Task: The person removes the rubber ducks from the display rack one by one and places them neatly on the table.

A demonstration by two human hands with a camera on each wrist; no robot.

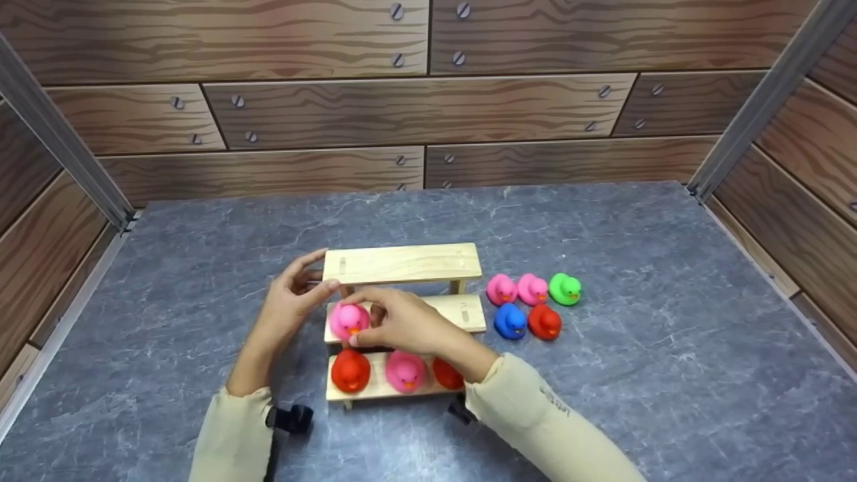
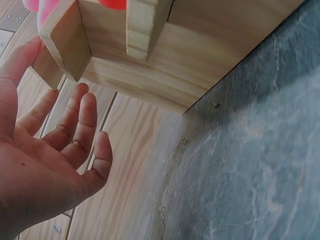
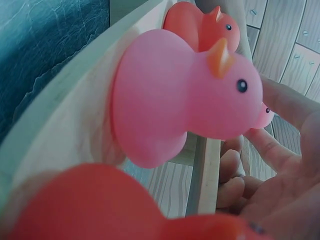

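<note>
A three-step wooden stand (image 1: 402,263) stands on the grey tabletop. My left hand (image 1: 284,308) holds the left end of its top step between thumb and index finger; in the left wrist view the other fingers hang loosely beside the wood. My right hand (image 1: 415,325) pinches a pink rubber duck (image 1: 348,320) at the left end of the middle step, the duck facing forward. On the bottom step sit a red duck (image 1: 350,371), another pink duck (image 1: 405,371) and a second red duck (image 1: 447,373), the last partly hidden by my right wrist.
Right of the stand, several loose ducks lie close together: two pink, one green (image 1: 566,289), one blue (image 1: 511,321) and one red (image 1: 544,322). Wood-patterned panels (image 1: 422,110) wall the back and sides of the tabletop (image 1: 669,375).
</note>
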